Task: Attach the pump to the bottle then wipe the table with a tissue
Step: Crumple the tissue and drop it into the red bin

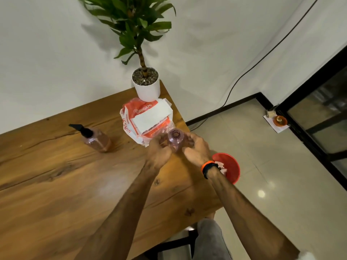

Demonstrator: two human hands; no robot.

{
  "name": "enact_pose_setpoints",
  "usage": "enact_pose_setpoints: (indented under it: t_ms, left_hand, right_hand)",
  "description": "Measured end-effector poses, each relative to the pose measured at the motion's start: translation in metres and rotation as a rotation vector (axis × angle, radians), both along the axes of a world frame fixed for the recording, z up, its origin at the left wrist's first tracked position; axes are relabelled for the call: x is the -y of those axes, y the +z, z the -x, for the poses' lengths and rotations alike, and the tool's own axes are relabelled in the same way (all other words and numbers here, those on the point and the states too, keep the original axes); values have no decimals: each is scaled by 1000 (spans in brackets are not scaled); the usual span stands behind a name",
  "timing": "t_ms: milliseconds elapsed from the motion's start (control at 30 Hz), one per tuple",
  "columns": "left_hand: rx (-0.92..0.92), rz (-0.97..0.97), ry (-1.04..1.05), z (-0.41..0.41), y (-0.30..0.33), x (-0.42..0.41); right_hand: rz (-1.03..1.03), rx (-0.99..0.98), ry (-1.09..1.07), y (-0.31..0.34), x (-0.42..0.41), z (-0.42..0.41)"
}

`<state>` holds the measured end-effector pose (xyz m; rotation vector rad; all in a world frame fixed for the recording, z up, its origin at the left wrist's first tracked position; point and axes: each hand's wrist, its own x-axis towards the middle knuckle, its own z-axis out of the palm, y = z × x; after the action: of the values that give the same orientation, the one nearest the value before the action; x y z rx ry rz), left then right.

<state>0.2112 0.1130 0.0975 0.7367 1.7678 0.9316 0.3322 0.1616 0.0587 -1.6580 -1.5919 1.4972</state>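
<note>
Together, both hands [159, 152] [196, 150] hold the open bottle [175, 140].

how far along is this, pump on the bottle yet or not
Not yet. Done: nothing on the held bottle; a second bottle with a black pump stands further left on the table. In hand: the left hand and right hand hold an open-necked pink bottle, no pump visible on it. Left: fit the pump, then take a tissue from the orange pack and wipe the table.
</note>
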Motion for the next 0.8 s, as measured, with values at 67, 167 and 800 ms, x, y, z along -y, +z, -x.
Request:
enact_pose_setpoints:
  t_ms: [67,167,800]
  left_hand:
    - [10,-10,4,-6,-2,-5]
    - [-18,-48,-32,-24,-4,-19]
    - [28,284,-343,-236,-218,-119]
  right_hand:
    - [-15,-11,-27,1,-2,-7]
    - [-58,-37,-102,3,-8,-27]
    - [195,0,-497,-187,-43,-242]
